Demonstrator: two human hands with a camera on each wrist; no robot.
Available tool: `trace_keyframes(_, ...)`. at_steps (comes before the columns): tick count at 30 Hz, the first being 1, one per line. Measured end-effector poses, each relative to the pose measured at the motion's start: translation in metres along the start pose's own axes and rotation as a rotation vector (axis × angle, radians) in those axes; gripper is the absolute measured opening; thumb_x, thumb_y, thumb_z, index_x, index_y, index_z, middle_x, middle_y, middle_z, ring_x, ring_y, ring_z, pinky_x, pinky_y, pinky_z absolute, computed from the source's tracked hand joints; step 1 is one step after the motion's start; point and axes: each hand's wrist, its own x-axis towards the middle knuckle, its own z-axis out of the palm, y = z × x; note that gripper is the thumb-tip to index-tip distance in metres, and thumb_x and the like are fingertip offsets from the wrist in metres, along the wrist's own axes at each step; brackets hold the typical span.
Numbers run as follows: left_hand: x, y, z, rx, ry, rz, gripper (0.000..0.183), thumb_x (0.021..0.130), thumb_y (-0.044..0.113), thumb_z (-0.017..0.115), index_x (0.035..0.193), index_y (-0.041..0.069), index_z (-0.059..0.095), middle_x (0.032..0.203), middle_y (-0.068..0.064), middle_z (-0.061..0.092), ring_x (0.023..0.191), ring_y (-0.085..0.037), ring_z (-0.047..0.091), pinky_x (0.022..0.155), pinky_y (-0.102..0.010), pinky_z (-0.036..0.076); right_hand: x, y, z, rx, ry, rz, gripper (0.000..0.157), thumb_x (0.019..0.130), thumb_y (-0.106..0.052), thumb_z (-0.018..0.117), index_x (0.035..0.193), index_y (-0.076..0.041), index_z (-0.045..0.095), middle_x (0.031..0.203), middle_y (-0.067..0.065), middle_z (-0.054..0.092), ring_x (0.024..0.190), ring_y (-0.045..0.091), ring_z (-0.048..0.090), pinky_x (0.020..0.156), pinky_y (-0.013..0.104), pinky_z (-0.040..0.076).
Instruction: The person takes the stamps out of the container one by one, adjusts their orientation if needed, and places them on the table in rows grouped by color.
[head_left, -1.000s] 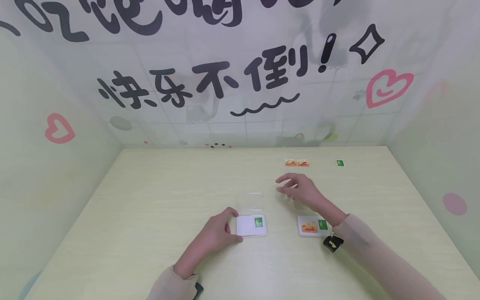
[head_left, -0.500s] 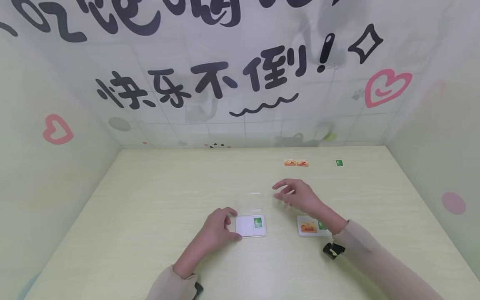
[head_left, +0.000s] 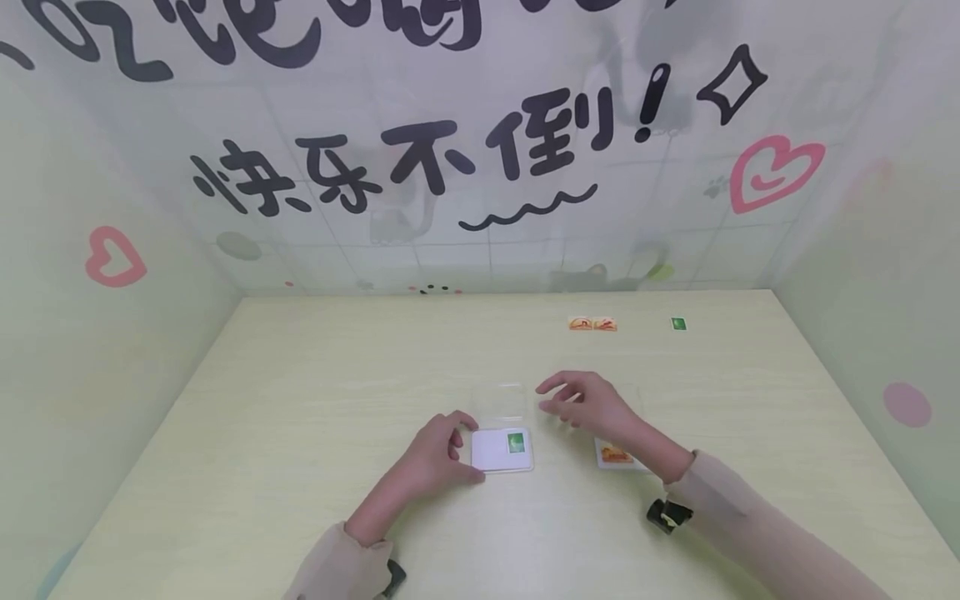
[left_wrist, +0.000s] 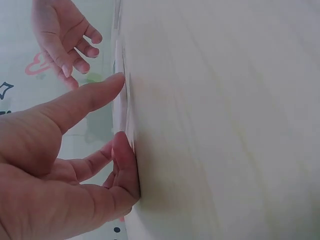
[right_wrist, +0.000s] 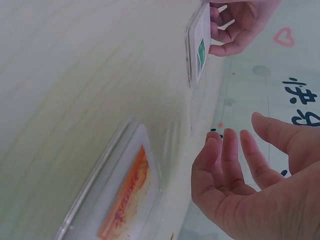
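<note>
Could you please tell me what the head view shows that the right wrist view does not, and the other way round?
Only the head view shows the loose green stamp at the back of the table, the beige sleeves and the black wristband.

Only the right wrist view shows the palm of the right hand.

Both show the left hand at the white card with a green stamp, and the card with an orange picture.

Soft light covers the pale wood-grain desk [head_left: 300, 375], with faint shadows beneath both hands [head_left: 433, 454] [head_left: 592, 406] and dimmer wrist views.
</note>
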Motion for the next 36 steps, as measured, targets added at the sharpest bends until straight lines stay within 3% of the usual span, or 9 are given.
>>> trace_keyframes(8,0.004,0.000,-0.002,0.011,-0.037,0.007,0.059,0.073,-0.001,0.093,0.124,0.003,0.063,0.092,-0.007,0.049,0.081,-0.019,0.047,0.069,-0.027,0.039,-0.006,0.000,0.007,-0.005,-0.023,-0.014,0.020,0.098,-0.011,0.073,0.116,-0.001,0.074,0.094,0.012,0.075,0.076,0.021,0.064,0.067,0.033,0.055)
trace_keyframes(22,0.006,0.001,-0.002,0.030,-0.032,0.003,0.058,0.074,0.001,0.093,0.123,0.005,0.062,0.092,-0.007,0.048,0.082,-0.020,0.046,0.070,-0.028,0.038,-0.012,-0.003,0.021,0.012,-0.090,-0.036,0.019,0.096,-0.006,0.075,0.113,0.000,0.074,0.089,0.011,0.073,0.071,0.019,0.062,0.064,0.032,0.053)
trace_keyframes(36,0.004,-0.001,-0.002,0.038,-0.038,0.006,0.059,0.074,0.001,0.093,0.123,0.006,0.062,0.092,-0.007,0.048,0.082,-0.020,0.046,0.070,-0.028,0.039,-0.010,-0.002,0.028,0.000,-0.088,0.013,0.013,0.095,-0.004,0.075,0.107,-0.001,0.074,0.082,0.006,0.066,0.063,0.016,0.057,0.058,0.027,0.046)
